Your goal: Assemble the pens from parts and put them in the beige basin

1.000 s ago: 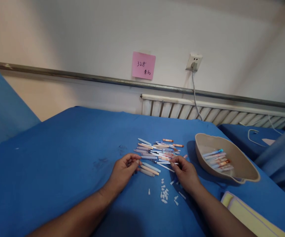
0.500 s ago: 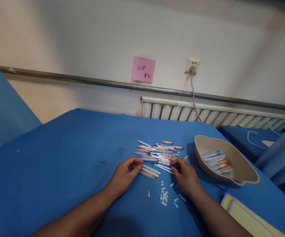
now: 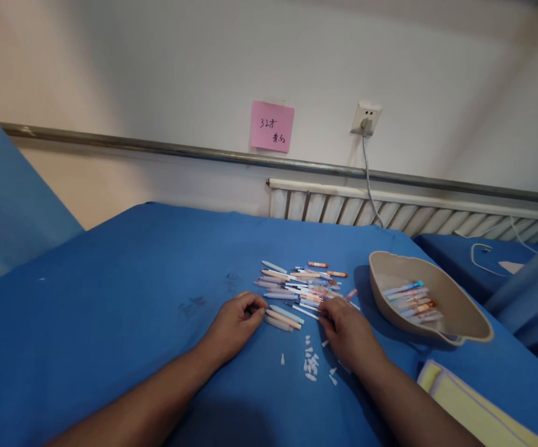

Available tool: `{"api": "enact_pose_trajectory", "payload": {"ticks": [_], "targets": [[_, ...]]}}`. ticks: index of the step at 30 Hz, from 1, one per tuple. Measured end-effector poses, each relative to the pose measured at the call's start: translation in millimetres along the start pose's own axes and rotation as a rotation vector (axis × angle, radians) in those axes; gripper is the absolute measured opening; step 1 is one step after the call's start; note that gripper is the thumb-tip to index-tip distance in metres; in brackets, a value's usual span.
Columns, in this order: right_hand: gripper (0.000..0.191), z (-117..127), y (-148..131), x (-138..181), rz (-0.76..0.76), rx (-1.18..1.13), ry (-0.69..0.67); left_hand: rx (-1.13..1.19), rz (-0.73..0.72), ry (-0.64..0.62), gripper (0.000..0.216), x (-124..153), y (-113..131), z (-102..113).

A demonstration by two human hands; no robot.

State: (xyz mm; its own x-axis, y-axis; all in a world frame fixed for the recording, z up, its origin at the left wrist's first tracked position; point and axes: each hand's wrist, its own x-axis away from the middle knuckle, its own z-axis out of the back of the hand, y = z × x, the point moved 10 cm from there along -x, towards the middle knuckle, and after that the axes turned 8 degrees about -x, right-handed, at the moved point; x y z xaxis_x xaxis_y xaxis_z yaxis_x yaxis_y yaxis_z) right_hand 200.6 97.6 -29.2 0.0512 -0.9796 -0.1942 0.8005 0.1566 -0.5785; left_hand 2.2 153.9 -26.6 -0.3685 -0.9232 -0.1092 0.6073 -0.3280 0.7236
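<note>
My left hand [image 3: 236, 326] rests on the blue cloth with its fingers loosely curled and a gap between thumb and forefinger. Its fingertips are beside the left ends of several pastel pen barrels [image 3: 284, 316]. My right hand [image 3: 349, 329] has its fingers pinched at the right end of a thin white pen refill [image 3: 306, 311]; part of the grip is hidden. Between and beyond both hands spreads a loose pile of pens and pen parts [image 3: 297, 287] in lilac, peach, blue and white. Small white cone-shaped pieces [image 3: 310, 363] lie in front of the pile.
A beige basin [image 3: 465, 310] holding several pens [image 3: 411, 301] stands on the right. Nearer is a folded yellow cloth [image 3: 474, 403]. The blue-covered table [image 3: 124, 279] meets a wall with a radiator [image 3: 334, 202], a metal rail [image 3: 180, 149] and a plugged-in socket [image 3: 366, 118].
My left hand has drawn slightly left, off the pastel barrels. My right hand has shifted a little left over the white refills. The whole view has moved slightly.
</note>
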Motion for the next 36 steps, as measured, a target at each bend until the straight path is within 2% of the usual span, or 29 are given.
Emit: {"api": "enact_pose_trajectory", "payload": {"ticks": [5,12,21,26,36], "targets": [[0.011,-2.6,0.6,-0.4,-0.001,0.041,-0.043,0.068,0.062,0.014,0.019,-2.6,-10.4,1.3],[0.016,-6.1,0.6,0.4,-0.014,0.081,-0.086,-0.147,-0.177,-0.154,0.014,9.0,29.3,-6.1],[0.015,-5.5,-2.3,-0.2,-0.016,0.087,-0.077,-0.131,-0.199,-0.128,0.015,9.8,29.8,-7.7],[0.014,5.8,2.4,-2.8,-0.039,0.087,-0.009,-0.107,-0.227,-0.125,0.013,10.8,33.8,-7.5],[0.008,0.7,13.2,-5.5,-0.061,0.223,-0.072,-0.255,-0.242,-0.182,0.013,14.5,37.7,-11.8]]}}
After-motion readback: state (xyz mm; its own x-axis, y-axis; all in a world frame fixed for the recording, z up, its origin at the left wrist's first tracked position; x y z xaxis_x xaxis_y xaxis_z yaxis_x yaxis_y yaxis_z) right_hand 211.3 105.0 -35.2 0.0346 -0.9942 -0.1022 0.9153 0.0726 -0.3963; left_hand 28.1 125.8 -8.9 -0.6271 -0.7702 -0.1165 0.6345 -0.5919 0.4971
